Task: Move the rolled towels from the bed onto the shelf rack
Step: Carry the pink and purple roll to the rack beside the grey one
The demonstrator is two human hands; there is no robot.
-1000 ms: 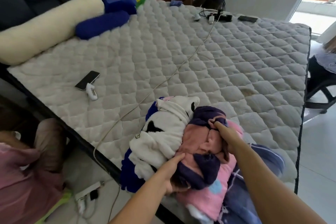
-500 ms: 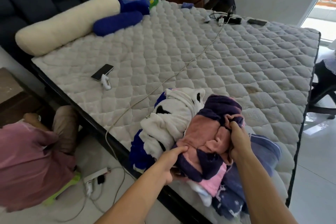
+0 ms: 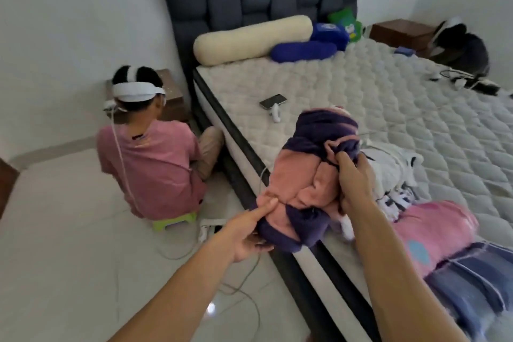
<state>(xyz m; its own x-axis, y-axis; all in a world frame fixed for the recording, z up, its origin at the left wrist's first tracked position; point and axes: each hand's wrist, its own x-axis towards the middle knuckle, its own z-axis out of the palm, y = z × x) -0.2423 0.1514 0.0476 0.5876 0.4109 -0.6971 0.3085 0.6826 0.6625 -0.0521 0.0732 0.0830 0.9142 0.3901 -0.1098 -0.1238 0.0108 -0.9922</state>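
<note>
Since the earlier frame my view has swung left, and the pink-and-purple rolled towel point(image 3: 308, 175) has come up off the pile: it now hangs over the edge of the bed point(image 3: 388, 108), tilted, clear of the white towel point(image 3: 394, 169) it lay against. My left hand point(image 3: 249, 233) has its grip closed under the lower purple end, thumb pressed on the pink fold. My right hand point(image 3: 355, 183) is clenched on the upper side, fingers bunched into the purple cloth. The pink towel point(image 3: 433, 230) and the blue striped one point(image 3: 472, 283) stay on the mattress at the right (both blurred). A seated person in a pink shirt point(image 3: 150, 164) now shows on the floor beside the bed.
</note>
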